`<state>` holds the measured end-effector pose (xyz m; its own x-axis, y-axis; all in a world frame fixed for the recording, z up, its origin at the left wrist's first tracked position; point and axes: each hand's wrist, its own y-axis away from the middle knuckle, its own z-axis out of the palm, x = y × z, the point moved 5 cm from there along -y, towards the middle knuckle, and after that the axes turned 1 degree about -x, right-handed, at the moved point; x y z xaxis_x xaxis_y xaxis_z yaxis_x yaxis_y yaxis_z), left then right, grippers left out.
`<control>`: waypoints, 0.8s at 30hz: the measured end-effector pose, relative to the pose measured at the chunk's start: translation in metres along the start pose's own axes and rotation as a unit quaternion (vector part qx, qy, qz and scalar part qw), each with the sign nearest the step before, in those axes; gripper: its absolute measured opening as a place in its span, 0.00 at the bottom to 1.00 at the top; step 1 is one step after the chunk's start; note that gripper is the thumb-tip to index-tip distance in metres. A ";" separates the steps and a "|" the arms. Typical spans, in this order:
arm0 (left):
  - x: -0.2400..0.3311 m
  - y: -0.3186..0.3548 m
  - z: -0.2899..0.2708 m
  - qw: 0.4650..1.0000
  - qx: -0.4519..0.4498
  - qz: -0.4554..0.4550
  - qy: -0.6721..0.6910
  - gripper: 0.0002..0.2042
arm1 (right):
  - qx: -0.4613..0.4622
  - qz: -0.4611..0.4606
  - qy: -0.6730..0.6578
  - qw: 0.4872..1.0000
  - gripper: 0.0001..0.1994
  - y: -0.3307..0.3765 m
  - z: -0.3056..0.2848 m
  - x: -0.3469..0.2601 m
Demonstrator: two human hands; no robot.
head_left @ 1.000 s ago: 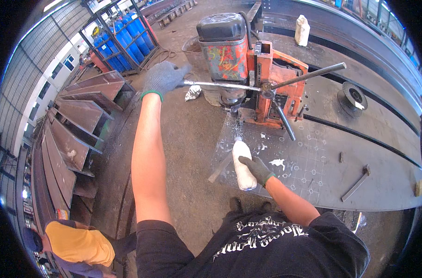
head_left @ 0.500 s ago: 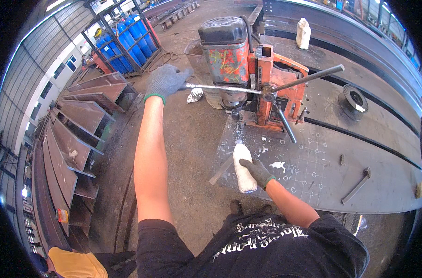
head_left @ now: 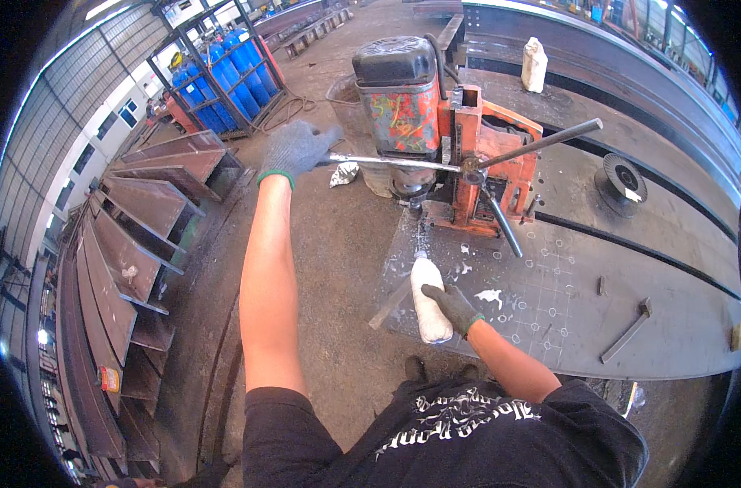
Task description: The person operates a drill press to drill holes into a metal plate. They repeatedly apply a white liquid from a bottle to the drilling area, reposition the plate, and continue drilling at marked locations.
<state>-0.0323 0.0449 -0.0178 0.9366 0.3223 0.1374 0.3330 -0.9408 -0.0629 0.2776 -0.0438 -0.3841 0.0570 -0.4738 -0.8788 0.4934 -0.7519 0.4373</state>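
Head view: my right hand (head_left: 456,311) grips the white bottle (head_left: 427,286) at five o'clock; my left hand (head_left: 294,152) meets the lever (head_left: 395,162) at eleven, whether clenched I cannot tell; the drill (head_left: 404,115) at twelve seems mid-job, marked circles (head_left: 547,289) at four look undrilled

Bright, diffuse light, straight lines bowed toward the dark edges, left hand (head_left: 302,150) (only slightly) blurred.

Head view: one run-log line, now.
left hand: on lever near outer end | right hand: gripping white bottle, nozzle toward drill | hammer: lying on steel plate
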 end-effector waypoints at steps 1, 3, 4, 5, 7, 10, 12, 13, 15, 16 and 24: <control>-0.004 -0.003 0.001 0.999 0.022 0.021 -0.021 0.33 | 0.002 -0.001 0.023 1.000 0.35 -0.001 0.000 0.001; -0.006 -0.007 0.003 0.994 0.063 0.068 -0.061 0.33 | 0.010 -0.003 0.066 0.998 0.35 -0.003 -0.002 0.000; -0.004 -0.006 0.003 0.997 0.049 0.046 -0.043 0.33 | 0.010 0.001 0.059 0.998 0.35 -0.003 -0.003 0.000; -0.003 -0.005 0.002 0.999 0.034 0.024 -0.025 0.32 | 0.009 0.006 0.051 0.999 0.35 -0.003 -0.003 0.000; 0.000 -0.001 -0.001 1.000 0.021 0.000 -0.006 0.32 | 0.004 0.005 0.032 0.999 0.35 -0.001 -0.001 -0.001; 0.001 0.002 -0.002 1.000 0.021 0.001 -0.001 0.33 | 0.001 -0.004 0.009 1.000 0.35 -0.001 0.000 -0.001; 0.002 0.004 -0.004 1.000 0.015 -0.002 0.003 0.33 | 0.008 -0.002 0.014 1.000 0.34 -0.004 -0.001 0.002; 0.000 0.004 -0.003 1.000 0.016 -0.003 0.000 0.33 | 0.009 -0.009 0.021 1.000 0.34 -0.005 -0.001 0.003; -0.001 0.002 -0.002 1.000 0.018 -0.003 -0.007 0.33 | 0.012 -0.023 0.034 0.999 0.34 -0.005 -0.001 0.002; 0.000 0.002 -0.002 1.000 0.016 -0.004 -0.005 0.34 | 0.010 -0.015 0.027 0.999 0.34 -0.004 -0.001 0.002; -0.004 0.000 0.002 1.000 0.007 -0.001 -0.012 0.34 | 0.005 0.010 0.035 0.999 0.33 0.001 0.000 -0.003</control>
<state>-0.0353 0.0436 -0.0206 0.9385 0.3262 0.1129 0.3355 -0.9390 -0.0761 0.2782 -0.0431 -0.3813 0.1278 -0.4558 -0.8808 0.4836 -0.7467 0.4566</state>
